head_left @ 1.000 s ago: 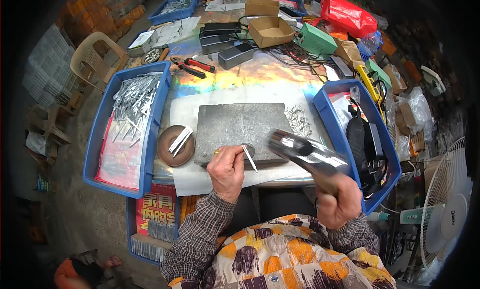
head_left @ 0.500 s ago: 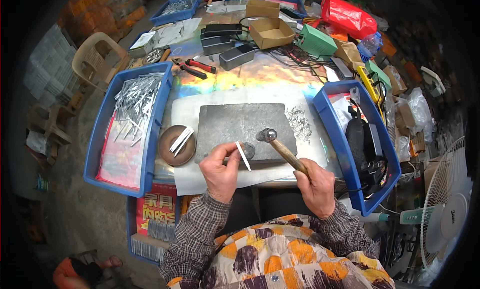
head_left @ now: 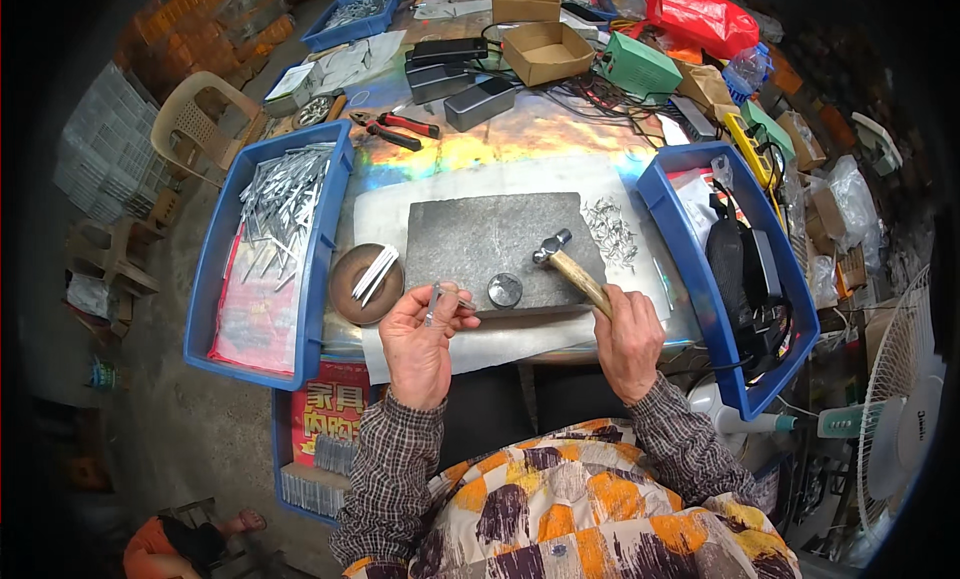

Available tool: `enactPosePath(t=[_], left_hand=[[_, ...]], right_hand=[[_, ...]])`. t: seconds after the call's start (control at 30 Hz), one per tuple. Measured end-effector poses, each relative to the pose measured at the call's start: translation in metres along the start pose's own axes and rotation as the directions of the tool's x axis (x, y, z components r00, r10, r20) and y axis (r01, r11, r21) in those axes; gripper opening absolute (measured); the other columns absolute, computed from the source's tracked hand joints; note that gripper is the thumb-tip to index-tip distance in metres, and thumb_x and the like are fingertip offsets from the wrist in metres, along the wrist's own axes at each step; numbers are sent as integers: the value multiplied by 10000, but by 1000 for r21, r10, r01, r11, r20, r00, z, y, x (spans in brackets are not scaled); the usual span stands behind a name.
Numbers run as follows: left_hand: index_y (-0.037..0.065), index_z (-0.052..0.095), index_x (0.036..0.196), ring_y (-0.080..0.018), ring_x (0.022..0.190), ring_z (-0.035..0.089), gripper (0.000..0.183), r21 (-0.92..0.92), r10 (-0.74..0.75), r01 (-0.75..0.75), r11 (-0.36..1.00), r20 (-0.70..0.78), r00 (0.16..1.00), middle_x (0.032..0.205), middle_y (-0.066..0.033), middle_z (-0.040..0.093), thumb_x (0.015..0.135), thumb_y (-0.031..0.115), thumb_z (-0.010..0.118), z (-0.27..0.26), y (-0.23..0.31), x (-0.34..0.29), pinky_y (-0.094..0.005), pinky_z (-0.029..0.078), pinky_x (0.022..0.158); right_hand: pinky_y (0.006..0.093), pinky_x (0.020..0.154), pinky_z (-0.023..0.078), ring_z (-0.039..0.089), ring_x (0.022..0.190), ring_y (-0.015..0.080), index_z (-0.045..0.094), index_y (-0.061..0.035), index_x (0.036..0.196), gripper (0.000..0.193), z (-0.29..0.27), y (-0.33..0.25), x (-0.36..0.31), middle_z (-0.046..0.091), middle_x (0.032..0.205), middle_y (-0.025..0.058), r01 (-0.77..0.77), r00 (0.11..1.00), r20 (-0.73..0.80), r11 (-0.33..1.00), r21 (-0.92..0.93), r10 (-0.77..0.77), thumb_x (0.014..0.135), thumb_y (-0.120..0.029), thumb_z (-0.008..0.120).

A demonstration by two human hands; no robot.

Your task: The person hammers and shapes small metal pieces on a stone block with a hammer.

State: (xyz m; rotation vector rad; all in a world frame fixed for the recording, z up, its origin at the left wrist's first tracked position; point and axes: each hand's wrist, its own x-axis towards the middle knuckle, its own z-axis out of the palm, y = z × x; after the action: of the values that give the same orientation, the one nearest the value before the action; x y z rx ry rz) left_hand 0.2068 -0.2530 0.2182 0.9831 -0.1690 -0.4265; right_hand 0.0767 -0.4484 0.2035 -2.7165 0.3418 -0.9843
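My right hand is closed round the wooden handle of a ball-peen hammer, whose metal head is over the right part of a flat grey stone block. At the block's near left edge, my left hand, turned partly palm up, pinches a slim metal strip; the fingers cover part of it. A small round metal disc is on the block, just right of those fingers. Left of the block, a brown round bowl holds several slim white strips.
Small metal pieces are scattered on white paper right of the block. A blue tray of metal strips flanks the left; another blue tray with black items flanks the right. Red-handled pliers and cardboard boxes are farther back.
My left hand has turned palm up and moved slightly left off the disc, tipping the strip upright. The hammer head has shifted slightly right and up from the disc. The whole view has shifted a little.
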Motion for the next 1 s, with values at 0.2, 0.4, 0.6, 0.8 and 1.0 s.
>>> enactPosePath(t=[0.2, 0.4, 0.6, 0.8, 1.0], left_hand=[[-16, 596, 960, -174, 753, 630, 140, 11, 3, -2, 1000, -22, 1000, 878, -120, 642, 867, 83, 631, -3, 2, -4, -301, 546, 661], [-31, 598, 950, -165, 758, 629, 127, 225, 62, -63, 972, 10, 998, 877, -121, 641, 861, 55, 628, 2, -4, -18, -290, 539, 671], [-55, 593, 1019, -87, 802, 607, 164, 322, 88, -123, 939, 121, 989, 880, -70, 646, 856, -31, 600, 18, -9, -41, -206, 498, 704], [-25, 592, 1076, -93, 809, 619, 271, 476, 101, -162, 864, 151, 983, 881, -65, 652, 809, -63, 624, 13, -15, -48, -221, 505, 688], [-14, 607, 992, -210, 753, 643, 261, 689, 197, -324, 648, 259, 946, 830, -115, 642, 741, -83, 625, 16, 3, -47, -288, 505, 661]], right_hand=[[376, 640, 438, 521, 771, 296, 544, 12, 1099, 434, 12, 1, -3, 506, 860, 144, -13, 1000, -3, 1000, 5, 13, 688, -13, 680], [378, 660, 449, 535, 822, 290, 554, 2, 1107, 481, -10, -26, 13, 527, 934, 148, 122, 992, 30, 990, 69, -125, 658, -47, 718], [345, 622, 465, 552, 765, 249, 573, 5, 1122, 480, -15, -66, 25, 554, 904, 118, 320, 928, 35, 841, 436, -371, 668, -74, 708], [314, 567, 481, 578, 683, 224, 599, 16, 1066, 378, -9, -73, 28, 582, 846, 101, 325, 924, -20, 759, 564, -381, 698, -36, 672], [294, 547, 477, 593, 647, 213, 611, 17, 955, 203, -6, -75, 31, 591, 767, 98, 230, 947, 10, 697, 679, -322, 760, -22, 651]])
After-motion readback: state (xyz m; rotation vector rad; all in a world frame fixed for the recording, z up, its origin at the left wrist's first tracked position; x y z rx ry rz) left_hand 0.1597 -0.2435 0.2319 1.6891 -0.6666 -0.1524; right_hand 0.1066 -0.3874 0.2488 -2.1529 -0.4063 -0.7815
